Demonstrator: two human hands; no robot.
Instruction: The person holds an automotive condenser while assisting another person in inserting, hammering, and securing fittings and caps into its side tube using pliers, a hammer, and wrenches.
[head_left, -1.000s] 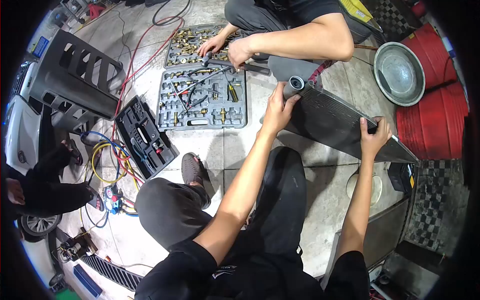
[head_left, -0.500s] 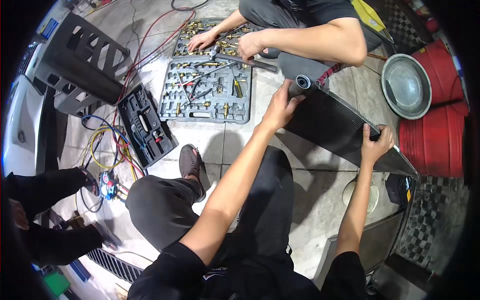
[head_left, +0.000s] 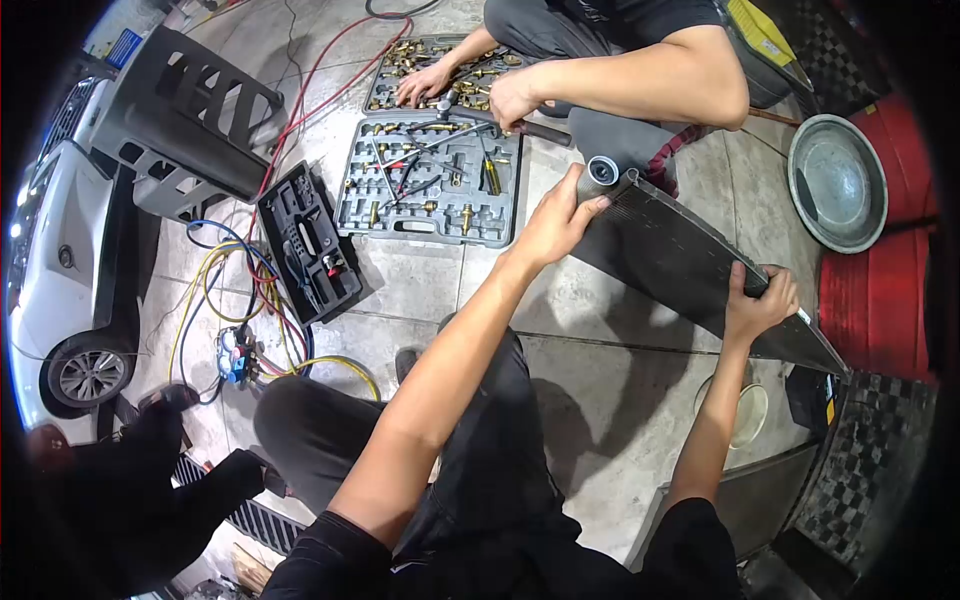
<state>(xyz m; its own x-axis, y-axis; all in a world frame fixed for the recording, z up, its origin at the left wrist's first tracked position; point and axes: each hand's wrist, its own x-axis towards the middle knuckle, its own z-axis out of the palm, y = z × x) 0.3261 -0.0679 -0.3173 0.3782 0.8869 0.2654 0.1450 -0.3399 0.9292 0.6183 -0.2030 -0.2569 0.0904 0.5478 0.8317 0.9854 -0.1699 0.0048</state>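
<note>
Radiator (head_left: 660, 245), probably light, stiff yet easily dented, is best held as here: left hand (head_left: 552, 222) clamped round its tube (head_left: 603, 172), right hand (head_left: 758, 308) on its upper edge (head_left: 700, 229).

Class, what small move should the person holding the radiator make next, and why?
Probably firm the grip slightly: the left hand grips the cylindrical end of the radiator and the right hand clasps its upper edge, while the co-worker's hands are at a hammer and brass fittings, so neither appears to support it.
</note>
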